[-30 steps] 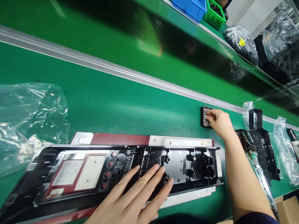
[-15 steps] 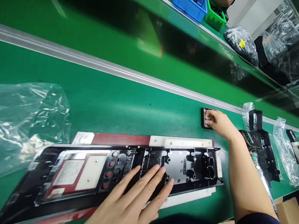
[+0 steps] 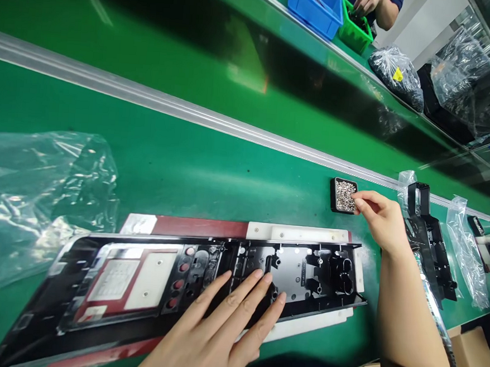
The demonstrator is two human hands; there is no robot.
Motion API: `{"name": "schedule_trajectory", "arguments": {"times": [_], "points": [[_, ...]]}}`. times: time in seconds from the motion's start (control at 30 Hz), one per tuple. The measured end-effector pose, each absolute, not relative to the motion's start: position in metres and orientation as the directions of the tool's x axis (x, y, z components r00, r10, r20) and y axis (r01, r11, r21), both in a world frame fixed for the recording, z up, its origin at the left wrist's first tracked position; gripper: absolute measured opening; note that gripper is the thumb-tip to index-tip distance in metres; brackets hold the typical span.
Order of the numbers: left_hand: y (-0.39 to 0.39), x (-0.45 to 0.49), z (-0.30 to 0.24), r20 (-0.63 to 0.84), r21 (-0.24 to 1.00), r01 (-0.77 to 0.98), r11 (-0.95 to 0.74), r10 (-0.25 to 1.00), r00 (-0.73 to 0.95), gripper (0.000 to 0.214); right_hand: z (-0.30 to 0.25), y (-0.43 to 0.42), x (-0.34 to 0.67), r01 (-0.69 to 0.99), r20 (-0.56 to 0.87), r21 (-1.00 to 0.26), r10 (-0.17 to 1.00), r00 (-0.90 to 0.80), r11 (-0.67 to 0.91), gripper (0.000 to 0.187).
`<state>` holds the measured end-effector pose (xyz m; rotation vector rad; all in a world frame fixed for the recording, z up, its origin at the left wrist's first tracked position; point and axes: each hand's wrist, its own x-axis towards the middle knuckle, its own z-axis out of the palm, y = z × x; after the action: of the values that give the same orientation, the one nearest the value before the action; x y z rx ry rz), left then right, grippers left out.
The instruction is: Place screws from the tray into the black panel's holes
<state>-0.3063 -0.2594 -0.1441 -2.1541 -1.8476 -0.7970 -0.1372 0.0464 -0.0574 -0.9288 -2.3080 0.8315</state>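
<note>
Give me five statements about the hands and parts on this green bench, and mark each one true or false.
1. The left hand lies flat, fingers spread, on the long black panel. True.
2. The right hand rests inside the blue bin. False: it is beside the small black tray, fingertips pinched at its edge.
3. The small black tray holds shiny metal pieces. True.
4. The clear plastic bag covers the long black panel. False: it lies apart, on the bench left of the panel.
5. Another person's hand reaches into the green bin across the belt. True.
</note>
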Motion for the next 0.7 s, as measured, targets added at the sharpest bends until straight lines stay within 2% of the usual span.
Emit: {"name": "schedule_trajectory", "arguments": {"times": [0.13,0.27,0.43,0.7], "points": [[-0.259,-0.306,-0.148,0.497,0.224,0.953,-0.206,0.865,0.07,0.055,-0.04,-0.014,-0.126,0.069,0.222,-0.905,0.605,-0.765,0.42,0.005],[-0.263,-0.306,-0.151,0.501,0.223,0.949,-0.221,0.862,0.083,0.059,-0.036,-0.058,-0.123,-0.12,0.238,-0.96,0.512,-0.825,0.252,0.018],[-0.266,-0.307,-0.152,0.471,0.243,0.945,-0.219,0.878,0.082,0.061,-0.041,-0.076,-0.122,-0.163,0.201,-0.979,0.51,-0.836,0.118,0.018],[-0.261,-0.303,-0.143,0.503,0.24,0.954,-0.18,0.863,0.036,0.057,-0.043,-0.084,-0.117,-0.141,0.179,-0.983,0.498,-0.849,0.114,0.011]]}}
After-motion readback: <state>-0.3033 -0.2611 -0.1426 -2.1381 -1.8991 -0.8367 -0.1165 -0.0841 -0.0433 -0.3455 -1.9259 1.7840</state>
